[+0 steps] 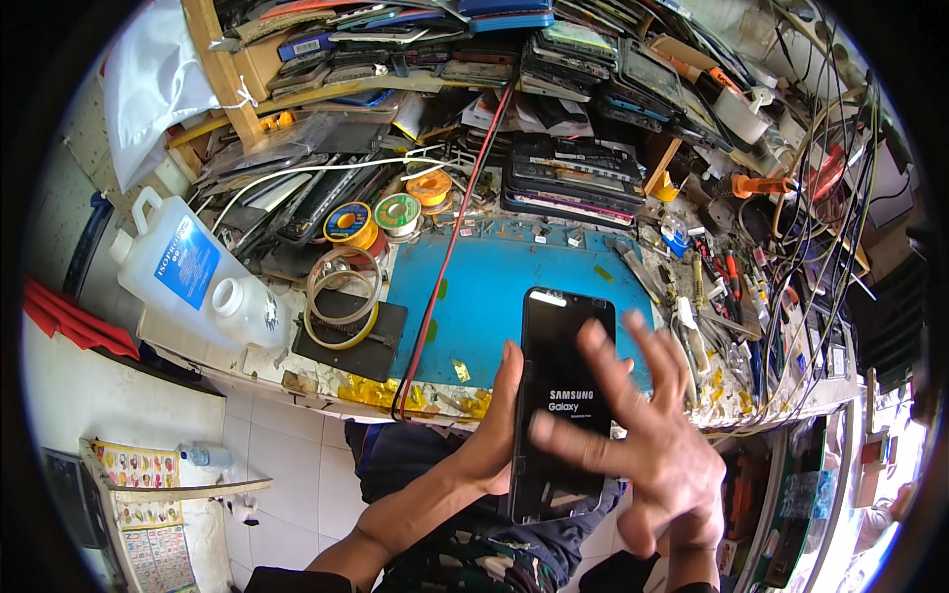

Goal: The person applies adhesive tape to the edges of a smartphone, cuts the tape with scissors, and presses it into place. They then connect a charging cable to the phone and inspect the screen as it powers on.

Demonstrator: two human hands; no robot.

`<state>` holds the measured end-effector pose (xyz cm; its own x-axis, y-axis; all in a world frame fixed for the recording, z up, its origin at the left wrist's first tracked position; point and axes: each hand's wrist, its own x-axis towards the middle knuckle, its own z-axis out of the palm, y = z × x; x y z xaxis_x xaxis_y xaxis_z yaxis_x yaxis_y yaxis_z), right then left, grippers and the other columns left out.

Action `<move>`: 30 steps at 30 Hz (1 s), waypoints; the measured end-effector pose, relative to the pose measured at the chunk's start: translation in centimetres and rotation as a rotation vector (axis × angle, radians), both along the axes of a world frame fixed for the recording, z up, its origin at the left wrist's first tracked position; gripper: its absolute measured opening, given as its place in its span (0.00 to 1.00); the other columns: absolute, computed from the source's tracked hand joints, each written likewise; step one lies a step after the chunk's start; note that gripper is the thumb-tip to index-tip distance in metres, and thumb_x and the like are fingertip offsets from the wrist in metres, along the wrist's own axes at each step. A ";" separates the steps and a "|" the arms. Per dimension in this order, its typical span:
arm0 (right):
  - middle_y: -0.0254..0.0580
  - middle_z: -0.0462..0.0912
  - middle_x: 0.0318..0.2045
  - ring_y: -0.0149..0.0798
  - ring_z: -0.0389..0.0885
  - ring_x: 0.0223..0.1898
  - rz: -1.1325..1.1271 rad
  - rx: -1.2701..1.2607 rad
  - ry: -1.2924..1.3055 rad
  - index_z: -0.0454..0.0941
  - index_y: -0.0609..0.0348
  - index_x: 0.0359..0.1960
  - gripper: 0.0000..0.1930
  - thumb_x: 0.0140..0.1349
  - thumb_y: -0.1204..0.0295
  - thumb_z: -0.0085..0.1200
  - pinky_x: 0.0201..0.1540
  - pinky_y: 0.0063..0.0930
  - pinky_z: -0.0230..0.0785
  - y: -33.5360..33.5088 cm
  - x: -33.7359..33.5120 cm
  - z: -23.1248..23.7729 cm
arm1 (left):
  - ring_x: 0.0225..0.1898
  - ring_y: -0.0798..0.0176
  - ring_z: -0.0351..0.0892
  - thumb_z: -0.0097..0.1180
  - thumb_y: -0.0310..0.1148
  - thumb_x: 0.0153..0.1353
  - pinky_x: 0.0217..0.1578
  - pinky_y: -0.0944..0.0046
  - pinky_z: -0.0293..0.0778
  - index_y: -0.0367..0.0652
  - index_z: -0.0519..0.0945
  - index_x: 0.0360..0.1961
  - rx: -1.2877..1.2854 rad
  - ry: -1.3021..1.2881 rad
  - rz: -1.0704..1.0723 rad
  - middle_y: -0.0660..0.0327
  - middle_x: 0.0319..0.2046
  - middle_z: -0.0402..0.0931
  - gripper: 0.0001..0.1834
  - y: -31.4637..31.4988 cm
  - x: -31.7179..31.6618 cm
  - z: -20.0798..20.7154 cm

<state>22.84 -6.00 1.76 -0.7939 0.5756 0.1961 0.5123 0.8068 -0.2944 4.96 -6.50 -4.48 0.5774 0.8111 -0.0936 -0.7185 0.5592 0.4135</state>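
Upright above the front edge of the bench is a black smartphone, its dark screen lit with a small white start-up logo. My left hand grips it along its left side, the thumb lying on that edge and the other fingers mostly hidden behind it. Over the right part of the screen hovers my right hand, fingers spread and slightly blurred, with nothing in it. Whether a fingertip touches the glass cannot be made out. Behind the phone lies a blue work mat.
At left stand a white jug and a small white bottle. Tape rolls and solder spools sit near the mat. A red cable crosses it. Stacked phone parts rise behind; hand tools and hanging wires crowd the right.
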 end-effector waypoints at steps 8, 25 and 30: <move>0.62 0.52 0.72 0.68 0.46 0.72 0.125 0.014 0.027 0.79 0.27 0.58 0.55 0.44 0.17 0.08 0.66 0.69 0.32 -0.8 -0.2 0.0 | 0.64 0.55 0.69 0.20 0.76 0.62 0.62 0.53 0.71 0.46 0.57 0.71 -0.012 -0.081 -0.031 0.53 0.66 0.63 0.51 0.3 -0.2 -0.1; 0.41 0.79 0.53 0.44 0.72 0.50 -0.261 0.217 0.458 0.85 0.34 0.47 0.26 0.63 0.39 0.40 0.53 0.43 0.64 -0.8 0.6 -1.3 | 0.57 0.53 0.75 0.23 0.75 0.62 0.59 0.46 0.74 0.39 0.61 0.68 -0.012 -0.250 0.038 0.50 0.56 0.72 0.52 0.2 -0.5 0.0; 0.39 0.57 0.73 0.53 0.54 0.69 -0.008 0.194 -0.104 0.72 0.08 0.59 0.37 0.53 0.24 0.21 0.66 0.62 0.39 -2.4 -0.3 -0.7 | 0.61 0.50 0.72 0.22 0.74 0.63 0.59 0.46 0.74 0.46 0.58 0.71 -0.033 -0.033 0.081 0.50 0.63 0.67 0.49 -0.5 -0.4 1.5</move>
